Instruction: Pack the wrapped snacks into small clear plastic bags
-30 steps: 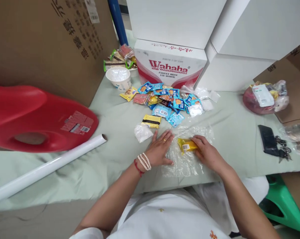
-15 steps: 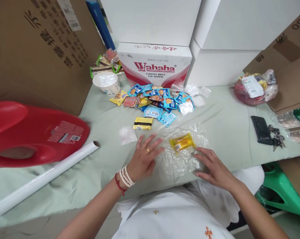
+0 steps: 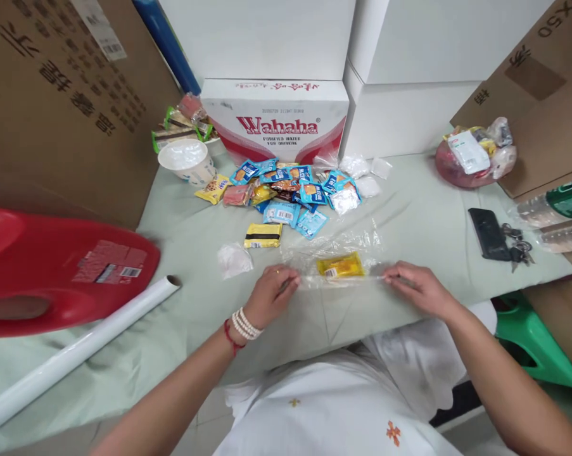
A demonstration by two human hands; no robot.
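Note:
A sheet of clear plastic film [image 3: 367, 244] lies on the cloth, its near edge lifted and stretched straight between my two hands. My left hand [image 3: 272, 292] pinches the left end of that edge. At the right end, my right hand [image 3: 419, 288] pinches it too. A yellow wrapped snack [image 3: 341, 265] rests on the film between them, just behind the raised edge. Beyond it lie a yellow packet with a black band [image 3: 263, 235] and a heap of small snack packets, mostly blue [image 3: 280, 213]. Left of the film sits a crumpled ball of clear plastic [image 3: 235, 260].
A Wahaha carton [image 3: 279, 123] backs the heap, with a white paper bowl [image 3: 187, 159] to its left. A red jug [image 3: 67, 272] and a white roll [image 3: 81, 351] occupy the left side. To the right are a filled red bowl [image 3: 461, 174], a black wallet [image 3: 488, 234] and keys [image 3: 519, 244].
Both hands were open over the sides of the flat film. Now their fingers are closed on its near edge, which has been raised and drawn toward the snack.

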